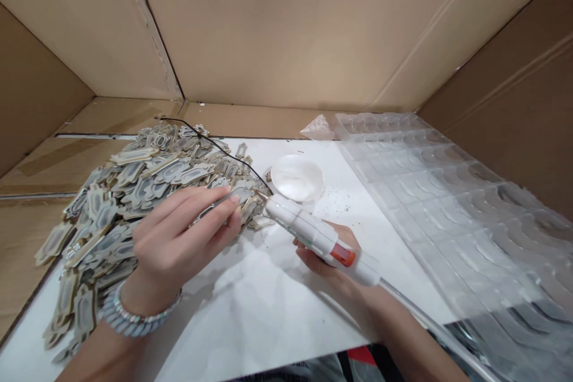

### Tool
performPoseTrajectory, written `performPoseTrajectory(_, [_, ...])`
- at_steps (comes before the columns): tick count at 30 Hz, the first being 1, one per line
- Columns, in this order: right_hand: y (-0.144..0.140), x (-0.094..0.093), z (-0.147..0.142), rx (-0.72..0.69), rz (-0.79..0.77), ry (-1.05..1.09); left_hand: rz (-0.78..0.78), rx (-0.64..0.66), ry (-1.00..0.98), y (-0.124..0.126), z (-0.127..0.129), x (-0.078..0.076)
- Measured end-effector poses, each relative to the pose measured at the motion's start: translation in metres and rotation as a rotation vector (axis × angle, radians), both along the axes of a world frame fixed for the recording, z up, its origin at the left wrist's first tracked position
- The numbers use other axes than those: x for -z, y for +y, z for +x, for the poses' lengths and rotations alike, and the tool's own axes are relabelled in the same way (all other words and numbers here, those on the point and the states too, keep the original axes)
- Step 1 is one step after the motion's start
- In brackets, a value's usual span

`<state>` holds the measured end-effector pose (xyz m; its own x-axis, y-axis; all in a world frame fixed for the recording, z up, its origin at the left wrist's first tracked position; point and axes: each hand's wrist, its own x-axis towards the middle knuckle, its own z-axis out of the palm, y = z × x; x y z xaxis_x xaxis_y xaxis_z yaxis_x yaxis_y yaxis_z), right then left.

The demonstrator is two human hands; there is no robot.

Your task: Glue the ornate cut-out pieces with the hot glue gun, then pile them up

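Head view: your left hand [179, 233] pinched a small flat ornate piece [239, 196] by its edges, beside the pile [120, 191] on the white sheet [259, 304]; it looked light, thin and bendable. Your right hand [329, 250], palm up, gripped the glue gun [313, 233], nozzle touching the piece.

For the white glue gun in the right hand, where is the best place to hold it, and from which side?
Probably the thick rear body of the glue gun, near the orange trigger, approached from below as the right hand holds it. The gun lies tilted, its nozzle pointing up-left at the small piece in the left hand, so the tip end should stay free.
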<state>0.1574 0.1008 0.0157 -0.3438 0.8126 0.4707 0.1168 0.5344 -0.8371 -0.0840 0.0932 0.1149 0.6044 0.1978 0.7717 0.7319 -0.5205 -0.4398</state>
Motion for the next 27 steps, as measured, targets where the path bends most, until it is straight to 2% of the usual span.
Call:
performPoseTrajectory(4, [-0.003, -0.009, 0.001, 0.058, -0.041, -0.015, -0.063, 0.02, -0.039, -0.003, 0.006, 0.0])
performPoseTrajectory(8, [-0.007, -0.014, 0.004, 0.121, -0.135, 0.056, -0.309, 0.131, -0.228, -0.007, 0.023, 0.011])
performPoseTrajectory(11, [-0.008, -0.011, 0.006, 0.101, -0.235, 0.121, -0.477, 0.208, -0.34, -0.012, 0.037, 0.025])
performPoseTrajectory(15, [-0.007, -0.008, 0.006, 0.003, -0.321, 0.205, -0.711, 0.227, -0.496, -0.019, 0.052, 0.04])
performPoseTrajectory(20, [-0.007, -0.016, 0.0, -0.125, -0.394, 0.308, -1.051, 0.303, -0.864, -0.023, 0.061, 0.05])
performPoseTrajectory(27, [-0.005, -0.014, -0.003, -0.147, -0.503, 0.453, -1.563, 0.306, -1.372, -0.023, 0.064, 0.046])
